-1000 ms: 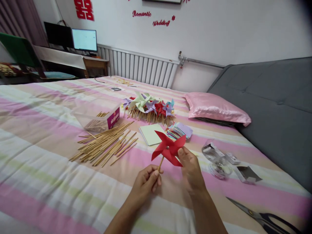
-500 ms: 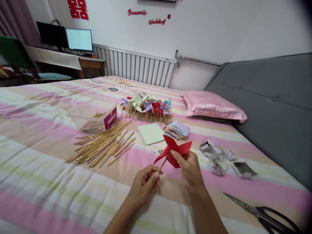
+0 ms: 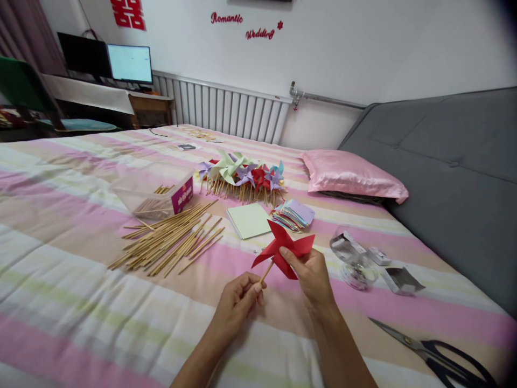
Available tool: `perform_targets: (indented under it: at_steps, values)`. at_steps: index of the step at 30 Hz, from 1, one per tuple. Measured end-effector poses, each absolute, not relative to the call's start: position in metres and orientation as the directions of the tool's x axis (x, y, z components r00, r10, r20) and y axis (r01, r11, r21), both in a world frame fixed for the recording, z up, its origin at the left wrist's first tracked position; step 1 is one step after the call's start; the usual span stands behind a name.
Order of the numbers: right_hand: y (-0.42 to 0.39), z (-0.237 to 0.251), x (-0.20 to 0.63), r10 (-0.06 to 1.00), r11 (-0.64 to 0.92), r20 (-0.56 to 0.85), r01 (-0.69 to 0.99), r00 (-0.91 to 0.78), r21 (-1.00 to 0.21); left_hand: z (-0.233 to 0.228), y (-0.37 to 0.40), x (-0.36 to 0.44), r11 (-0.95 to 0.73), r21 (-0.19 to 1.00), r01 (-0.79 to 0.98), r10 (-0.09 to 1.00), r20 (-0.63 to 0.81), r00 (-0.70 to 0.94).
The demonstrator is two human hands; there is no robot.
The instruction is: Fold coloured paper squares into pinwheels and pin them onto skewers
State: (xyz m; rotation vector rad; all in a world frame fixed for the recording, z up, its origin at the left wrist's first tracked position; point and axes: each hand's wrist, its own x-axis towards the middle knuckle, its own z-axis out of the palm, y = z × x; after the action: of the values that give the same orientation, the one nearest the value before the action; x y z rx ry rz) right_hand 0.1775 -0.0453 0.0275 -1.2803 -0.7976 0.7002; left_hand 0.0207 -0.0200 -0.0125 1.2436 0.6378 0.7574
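My left hand point(image 3: 241, 295) is closed around a thin wooden stick point(image 3: 266, 272), pinched between thumb and fingers. At the stick's upper end sits a red paper pinwheel point(image 3: 298, 247). My right hand point(image 3: 313, 272) grips the pinwheel, its thumb pressed on the middle and the fingers behind the paper. The thumb hides the pinwheel's centre. Just beyond lie a square of pale green paper point(image 3: 249, 220) and a stack of coloured paper squares point(image 3: 291, 214). A few tiny shiny pieces lie on the bedspread close behind the pinwheel, partly covered by it.
Loose wooden sticks point(image 3: 169, 240) lie at left before a clear plastic box point(image 3: 139, 188). Finished pinwheels point(image 3: 244, 175) stand in rows behind the paper. Right are a round clear case point(image 3: 357, 275), small opened boxes point(image 3: 403, 280) and black-handled scissors point(image 3: 428, 347). A pink pillow point(image 3: 355, 175) rests near the headboard.
The red pinwheel and both hands have shifted very slightly left in view, along with a small camera movement. Both hands keep their hold.
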Motion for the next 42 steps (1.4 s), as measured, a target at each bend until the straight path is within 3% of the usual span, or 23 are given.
perform_targets:
  at_steps: [6, 13, 19, 25, 29, 32, 36, 38, 42]
  values:
    - [-0.048, 0.04, 0.184, 0.839, 0.274, 0.224, -0.029, 0.496, -0.961, -0.01, -0.018, 0.019, 0.192, 0.958, -0.213, 0.837, -0.046, 0.545]
    - [-0.049, 0.035, 0.185, 0.861, 0.179, 0.143, -0.027, 0.489, -0.983, -0.008, -0.019, 0.019, 0.231, 0.938, -0.258, 0.846, -0.063, 0.529]
    - [-0.048, 0.032, 0.184, 0.793, 0.222, 0.16, -0.035, 0.587, -0.974, -0.01, -0.019, 0.019, 0.273, 0.932, -0.239, 0.821, -0.096, 0.563]
    - [-0.046, 0.032, 0.188, 0.723, 0.256, 0.232, 0.059, 0.651, -0.965, -0.011, -0.02, 0.02, 0.305, 0.929, -0.211, 0.798, -0.129, 0.589]
    - [-0.044, 0.033, 0.19, 0.681, 0.292, 0.215, 0.01, 0.7, -0.956, -0.01, -0.019, 0.02, 0.305, 0.915, -0.263, 0.821, -0.113, 0.559]
    - [-0.045, 0.035, 0.188, 0.742, 0.247, 0.162, -0.04, 0.651, -0.968, -0.008, -0.018, 0.02, 0.327, 0.894, -0.307, 0.84, -0.126, 0.528]
    - [-0.046, 0.036, 0.181, 0.913, 0.157, 0.107, -0.098, 0.394, -0.983, -0.007, -0.018, 0.02, 0.344, 0.878, -0.333, 0.852, -0.142, 0.505]
    - [-0.046, 0.035, 0.178, 0.926, 0.146, 0.094, -0.12, 0.365, -0.982, -0.008, -0.018, 0.02, 0.343, 0.878, -0.333, 0.849, -0.138, 0.511]
    - [-0.046, 0.034, 0.176, 0.878, 0.173, 0.085, -0.147, 0.47, -0.974, -0.008, -0.018, 0.019, 0.341, 0.883, -0.321, 0.83, -0.123, 0.544]
